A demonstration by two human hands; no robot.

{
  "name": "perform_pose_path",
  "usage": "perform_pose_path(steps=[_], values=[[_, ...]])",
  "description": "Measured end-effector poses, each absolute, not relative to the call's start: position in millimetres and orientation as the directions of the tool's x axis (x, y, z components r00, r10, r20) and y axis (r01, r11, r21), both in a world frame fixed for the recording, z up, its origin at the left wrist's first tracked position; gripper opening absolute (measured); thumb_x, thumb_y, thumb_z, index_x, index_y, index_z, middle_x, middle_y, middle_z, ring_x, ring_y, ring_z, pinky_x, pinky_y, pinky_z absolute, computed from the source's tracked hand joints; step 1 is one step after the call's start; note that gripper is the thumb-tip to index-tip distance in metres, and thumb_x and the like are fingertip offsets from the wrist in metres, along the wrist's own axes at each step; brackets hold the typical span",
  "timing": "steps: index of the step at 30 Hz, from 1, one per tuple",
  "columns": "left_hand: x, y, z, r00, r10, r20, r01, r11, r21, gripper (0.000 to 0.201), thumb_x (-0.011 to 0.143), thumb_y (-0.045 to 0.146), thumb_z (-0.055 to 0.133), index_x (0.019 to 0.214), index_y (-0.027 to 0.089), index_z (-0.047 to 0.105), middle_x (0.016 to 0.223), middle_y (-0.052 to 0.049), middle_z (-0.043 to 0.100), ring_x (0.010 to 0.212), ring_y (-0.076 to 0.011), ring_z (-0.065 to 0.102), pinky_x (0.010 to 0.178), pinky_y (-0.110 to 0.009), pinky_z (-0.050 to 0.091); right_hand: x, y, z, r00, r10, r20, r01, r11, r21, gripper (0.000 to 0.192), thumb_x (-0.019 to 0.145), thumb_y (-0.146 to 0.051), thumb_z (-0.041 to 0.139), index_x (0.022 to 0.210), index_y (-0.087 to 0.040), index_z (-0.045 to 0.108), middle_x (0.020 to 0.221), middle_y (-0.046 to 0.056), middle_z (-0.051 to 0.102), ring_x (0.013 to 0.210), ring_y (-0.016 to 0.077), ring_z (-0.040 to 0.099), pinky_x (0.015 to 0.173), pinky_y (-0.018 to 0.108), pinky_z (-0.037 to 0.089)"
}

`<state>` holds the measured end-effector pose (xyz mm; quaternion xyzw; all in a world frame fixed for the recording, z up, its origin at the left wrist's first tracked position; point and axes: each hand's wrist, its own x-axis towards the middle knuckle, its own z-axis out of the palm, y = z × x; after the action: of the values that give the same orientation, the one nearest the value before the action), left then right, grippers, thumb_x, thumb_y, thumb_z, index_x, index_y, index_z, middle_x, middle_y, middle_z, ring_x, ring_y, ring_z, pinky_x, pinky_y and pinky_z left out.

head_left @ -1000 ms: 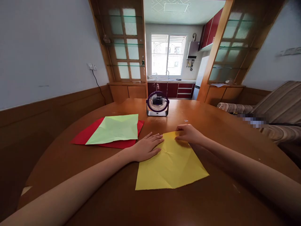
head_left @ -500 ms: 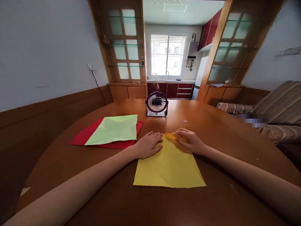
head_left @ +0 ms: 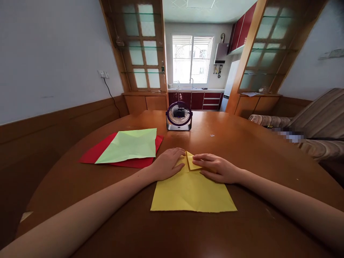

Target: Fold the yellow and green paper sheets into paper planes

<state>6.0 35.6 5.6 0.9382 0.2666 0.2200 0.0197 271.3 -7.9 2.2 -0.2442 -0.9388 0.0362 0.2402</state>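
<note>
Pressing flat: left hand (head_left: 168,165), fingers spread and laid palm-down on the far left part of the yellow paper sheet (head_left: 192,190), nothing pinched. Right hand (head_left: 216,167) likewise flat, fingers extended and close together, resting on a small folded-over flap (head_left: 192,163) at the sheet's far edge, fingertips pointing toward the left hand and nearly meeting it. Yellow paper sheet lying on the brown wooden tabletop (head_left: 242,143), directly in front, near edge straight, creases faintly visible across it. Both forearms bare, reaching in from the lower corners. To the left, just beside the left hand: light green paper sheet (head_left: 129,145), creased, lying on top of a red paper sheet (head_left: 94,154) whose edges show around it. Farther back, at the tabletop's middle: small dark purple desk fan (head_left: 179,115), upright, grille facing the viewer. Beyond: wooden glass-paned cabinets (head_left: 142,53) on either side of an opening, kitchen with window (head_left: 191,59) behind, striped sofa (head_left: 317,122) at right, wall socket with cable (head_left: 103,74) at left.
</note>
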Motion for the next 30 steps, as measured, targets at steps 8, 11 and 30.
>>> perform_pose_path(steps=[8, 11, 30], values=[[4.5, 38.5, 1.7, 0.840, 0.380, 0.387, 0.362, -0.924, 0.121, 0.034, 0.099, 0.028, 0.037, 0.124, 0.021, 0.059, 0.136, -0.007, 0.056, 0.124, -0.0221, 0.053, 0.106, -0.042, 0.041, 269.1, -9.9, 2.4, -0.789, 0.463, 0.405, 0.459, 0.881, -0.113, 0.041, 0.095, -0.023, 0.047, 0.137, -0.022, 0.050, 0.136, 0.015, 0.053, 0.125, 0.0258, 0.051, 0.102, 0.048, 0.046], [4.0, 39.0, 1.0, 0.845, 0.382, 0.374, 0.359, -0.924, 0.132, 0.034, 0.099, 0.028, 0.038, 0.124, 0.022, 0.061, 0.135, -0.006, 0.058, 0.123, -0.0210, 0.054, 0.106, -0.040, 0.041, 268.7, -9.9, 2.5, -0.794, 0.455, 0.402, 0.457, 0.884, -0.097, 0.041, 0.096, -0.023, 0.046, 0.136, -0.022, 0.051, 0.136, 0.015, 0.053, 0.125, 0.0257, 0.051, 0.102, 0.048, 0.045], [4.3, 41.3, -1.4, 0.849, 0.392, 0.355, 0.384, -0.918, 0.098, 0.035, 0.101, 0.029, 0.038, 0.124, 0.019, 0.061, 0.136, -0.007, 0.057, 0.125, -0.0209, 0.052, 0.110, -0.039, 0.037, 267.2, -11.8, 8.3, -0.843, 0.407, 0.351, 0.400, 0.911, -0.096, 0.038, 0.096, -0.023, 0.046, 0.133, -0.018, 0.055, 0.134, 0.013, 0.057, 0.128, 0.0232, 0.049, 0.107, 0.045, 0.042]])
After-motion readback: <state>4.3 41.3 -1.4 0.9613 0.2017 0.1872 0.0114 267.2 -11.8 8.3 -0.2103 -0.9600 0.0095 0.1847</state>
